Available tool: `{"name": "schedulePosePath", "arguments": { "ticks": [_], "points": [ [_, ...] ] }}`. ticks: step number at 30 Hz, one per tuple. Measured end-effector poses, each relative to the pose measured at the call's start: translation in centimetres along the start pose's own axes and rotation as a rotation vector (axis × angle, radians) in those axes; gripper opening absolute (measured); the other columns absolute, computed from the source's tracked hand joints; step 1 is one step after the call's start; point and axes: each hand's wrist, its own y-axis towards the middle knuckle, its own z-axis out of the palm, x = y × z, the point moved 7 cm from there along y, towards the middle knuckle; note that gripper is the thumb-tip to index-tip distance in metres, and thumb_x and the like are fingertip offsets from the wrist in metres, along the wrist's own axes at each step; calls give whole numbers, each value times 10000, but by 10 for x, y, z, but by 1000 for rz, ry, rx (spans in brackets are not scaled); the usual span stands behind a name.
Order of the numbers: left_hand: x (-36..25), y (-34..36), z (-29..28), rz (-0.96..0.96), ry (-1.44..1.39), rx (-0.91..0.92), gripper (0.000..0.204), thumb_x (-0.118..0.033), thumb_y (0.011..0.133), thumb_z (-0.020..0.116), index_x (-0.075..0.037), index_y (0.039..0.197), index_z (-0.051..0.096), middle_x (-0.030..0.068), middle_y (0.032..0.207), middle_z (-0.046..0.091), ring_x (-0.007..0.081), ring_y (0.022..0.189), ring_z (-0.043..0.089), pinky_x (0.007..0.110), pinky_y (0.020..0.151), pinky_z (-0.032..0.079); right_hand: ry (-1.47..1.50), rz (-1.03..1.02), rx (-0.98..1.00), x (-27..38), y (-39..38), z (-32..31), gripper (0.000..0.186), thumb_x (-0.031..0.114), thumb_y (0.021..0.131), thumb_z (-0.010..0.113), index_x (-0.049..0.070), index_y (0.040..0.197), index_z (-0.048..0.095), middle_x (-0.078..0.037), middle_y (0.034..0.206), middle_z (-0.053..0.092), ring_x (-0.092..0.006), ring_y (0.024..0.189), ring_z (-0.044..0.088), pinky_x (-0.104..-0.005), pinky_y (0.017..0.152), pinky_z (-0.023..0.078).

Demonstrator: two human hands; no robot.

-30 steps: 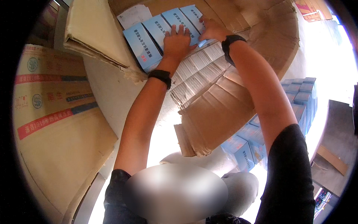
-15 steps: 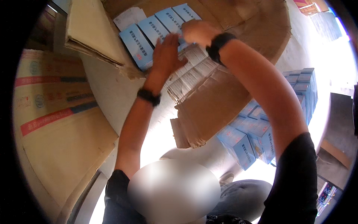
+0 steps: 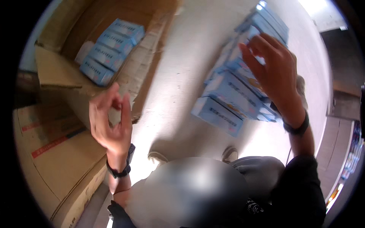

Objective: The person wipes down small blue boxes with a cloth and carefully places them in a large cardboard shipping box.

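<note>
My left hand [image 3: 111,119] hangs in the air just in front of an open cardboard carton [image 3: 57,70]. Its fingers are curled but apart, with nothing between them. Inside the carton, a row of blue boxes [image 3: 110,47] lies side by side, dark print on their faces. My right hand [image 3: 275,70] hovers over a stack of similar blue boxes [image 3: 232,91] on the floor, thumb and fingers apart. No box appears to be in its grasp, and whether the fingertips touch the stack cannot be made out. Each wrist wears a black band.
Closed cardboard cartons [image 3: 57,159] with red and dark stripes stand at the left, below the open carton. Pale floor [image 3: 182,76] lies between the open carton and the blue stack. My shoe [image 3: 230,154] is near the stack. A shelf with colourful items [image 3: 351,152] is at the far right.
Both hands have left the boxes in the carton. My right hand has swung right to the stack; my left hand has drawn back toward me. The view has turned right.
</note>
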Motion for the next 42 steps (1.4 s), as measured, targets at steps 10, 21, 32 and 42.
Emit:
{"name": "schedulePosePath", "arguments": {
  "ticks": [10, 21, 32, 42],
  "points": [
    [-191, -41, 166, 660, -85, 566, 318, -99, 726, 795, -55, 1019, 680, 85, 987, 665, 241, 836, 663, 329, 686, 546, -246, 555, -228, -136, -244, -81, 580, 378, 761, 765, 141, 1255, 573, -116, 1351, 515, -301, 1267, 452, -529, 1045, 320],
    [-224, -58, 203, 528, -239, 670, 613, -164, 711, 828, -87, 1258, 563, 139, 1173, 611, 274, 998, 637, 363, 795, 535, 373, 427, -394, -139, -261, -68, 279, 65, 844, 672, 75, 1116, 609, -78, 852, 577, -244, 723, 582, -348, 626, 477],
    [-187, -89, 202, 46, -744, 900, 557, -109, 716, 763, -47, 1212, 517, 160, 1238, 542, 298, 1273, 472, 414, 1029, 439, 811, -25, -54, -43, -205, -70, 498, 222, 650, 842, 100, 1072, 608, -27, 713, 559, -174, 607, 600, -302, 498, 483],
    [-93, -58, 32, -506, -795, 244, 473, -248, 821, 735, -2, 1183, 557, 111, 1097, 617, 200, 1019, 628, 326, 857, 539, 626, 252, 458, -50, -204, -7, 500, 76, 673, 813, 112, 1121, 596, -86, 960, 675, -283, 910, 661, -380, 812, 507]
  ]
}}
